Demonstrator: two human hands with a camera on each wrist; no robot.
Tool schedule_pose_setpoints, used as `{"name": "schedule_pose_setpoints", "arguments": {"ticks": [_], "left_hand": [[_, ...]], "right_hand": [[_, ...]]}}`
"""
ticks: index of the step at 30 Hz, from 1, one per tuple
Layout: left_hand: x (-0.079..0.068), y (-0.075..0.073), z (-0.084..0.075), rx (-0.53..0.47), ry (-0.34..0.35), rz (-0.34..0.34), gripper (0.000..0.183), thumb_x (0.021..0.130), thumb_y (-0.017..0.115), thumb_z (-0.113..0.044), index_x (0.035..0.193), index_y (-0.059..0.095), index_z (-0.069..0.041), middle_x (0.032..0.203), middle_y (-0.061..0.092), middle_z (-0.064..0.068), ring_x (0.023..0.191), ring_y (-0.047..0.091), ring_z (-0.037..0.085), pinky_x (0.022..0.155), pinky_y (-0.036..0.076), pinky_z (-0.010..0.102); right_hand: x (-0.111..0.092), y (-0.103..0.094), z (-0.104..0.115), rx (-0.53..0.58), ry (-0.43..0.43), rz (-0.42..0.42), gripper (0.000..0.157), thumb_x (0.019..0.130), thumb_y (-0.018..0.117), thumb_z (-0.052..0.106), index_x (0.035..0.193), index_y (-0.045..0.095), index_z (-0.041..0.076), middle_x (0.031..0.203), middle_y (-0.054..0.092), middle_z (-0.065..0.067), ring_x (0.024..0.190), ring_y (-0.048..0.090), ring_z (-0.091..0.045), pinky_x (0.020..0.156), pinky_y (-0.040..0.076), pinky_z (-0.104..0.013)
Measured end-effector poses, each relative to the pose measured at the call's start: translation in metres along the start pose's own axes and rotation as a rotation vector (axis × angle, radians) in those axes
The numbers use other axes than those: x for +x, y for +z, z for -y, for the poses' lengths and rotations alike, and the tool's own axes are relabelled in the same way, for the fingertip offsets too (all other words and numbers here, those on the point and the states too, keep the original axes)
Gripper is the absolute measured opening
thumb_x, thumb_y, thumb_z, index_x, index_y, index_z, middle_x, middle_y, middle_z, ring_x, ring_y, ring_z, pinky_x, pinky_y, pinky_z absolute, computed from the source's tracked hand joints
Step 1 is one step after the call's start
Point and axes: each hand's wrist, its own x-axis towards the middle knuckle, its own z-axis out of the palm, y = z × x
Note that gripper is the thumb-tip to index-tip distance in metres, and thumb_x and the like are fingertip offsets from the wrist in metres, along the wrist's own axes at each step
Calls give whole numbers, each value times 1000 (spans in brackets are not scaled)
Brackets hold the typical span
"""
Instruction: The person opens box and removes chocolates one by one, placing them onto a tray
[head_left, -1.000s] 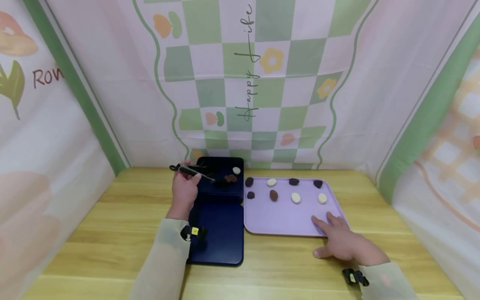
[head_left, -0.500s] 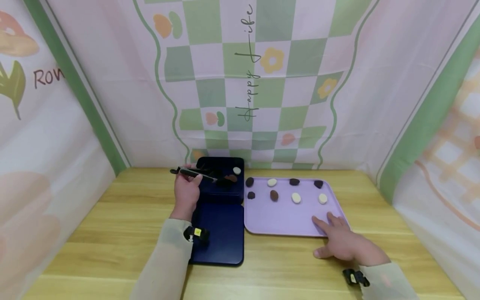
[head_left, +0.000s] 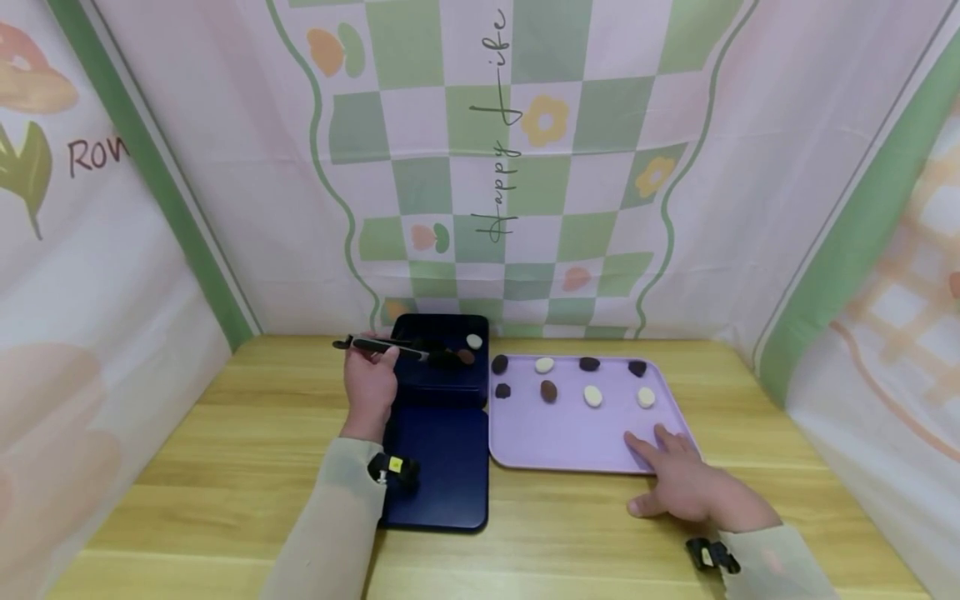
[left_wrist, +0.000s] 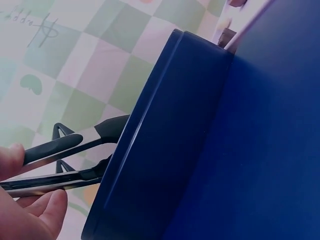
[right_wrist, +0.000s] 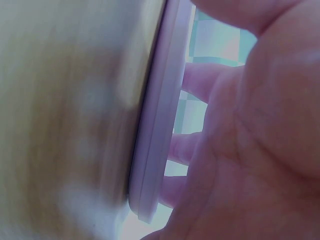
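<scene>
My left hand (head_left: 371,387) grips black-and-silver tongs (head_left: 386,347), thumb on one arm and fingers on the other. The tongs' dark tips reach into a navy box (head_left: 438,385), beside a small brown piece (head_left: 466,357); whether they touch it is hard to tell. A white oval piece (head_left: 474,342) lies farther back in the box. In the left wrist view the box wall (left_wrist: 165,115) hides the tips of the tongs (left_wrist: 52,150). My right hand (head_left: 684,483) rests, fingers spread, on the front right corner of a lilac tray (head_left: 562,437).
Two rows of small pieces lie on the tray, among them a white oval (head_left: 592,396), a brown one (head_left: 549,391) and a dark one (head_left: 589,364). A navy lid (head_left: 438,471) lies before the box. A patterned cloth (head_left: 540,183) hangs behind the wooden table (head_left: 225,450).
The tongs have turned more level and their tips have shifted slightly right, covering more of the brown piece. My right hand and the tray have stayed put.
</scene>
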Motion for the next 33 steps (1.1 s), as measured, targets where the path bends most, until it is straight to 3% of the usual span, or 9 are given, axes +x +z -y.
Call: {"name": "schedule_pose_setpoints", "arguments": {"ticks": [9, 14, 19, 26, 33], "left_hand": [[1, -1, -3, -19, 1, -20, 38, 90, 66, 7, 123, 48, 5, 118, 62, 21, 97, 55, 20, 88, 45, 30], [0, -2, -12, -69, -22, -54, 39, 91, 67, 6, 124, 47, 4, 114, 62, 16, 105, 59, 23, 95, 46, 33], [-2, -4, -29, -90, 1, -41, 42, 93, 67, 3, 128, 44, 4, 120, 59, 21, 114, 59, 28, 100, 45, 36], [-7, -7, -46, -109, 47, 89, 40, 94, 64, 3, 130, 45, 2, 122, 62, 19, 115, 58, 26, 100, 44, 36], [-15, -7, -58, -70, 152, 321, 41, 92, 62, 10, 128, 44, 4, 126, 63, 22, 118, 58, 27, 97, 46, 30]], "right_hand": [[-1, -1, 1, 30, 17, 24, 109, 70, 83, 55, 152, 36, -1, 149, 6, -47, 131, 1, -70, 99, 9, -79], [-1, -1, 1, 42, 13, 23, 109, 70, 83, 54, 151, 36, -1, 148, 6, -47, 132, 0, -70, 99, 9, -79], [0, 0, 0, 31, 11, 19, 110, 69, 83, 54, 151, 36, -1, 148, 7, -47, 131, 1, -70, 99, 9, -79], [0, 0, -1, 33, 14, 19, 109, 70, 83, 54, 152, 36, -1, 149, 6, -47, 132, 1, -70, 99, 9, -79], [0, 0, 0, 29, 8, 20, 109, 70, 83, 54, 151, 36, -1, 148, 7, -47, 131, 2, -70, 99, 10, -80]]}}
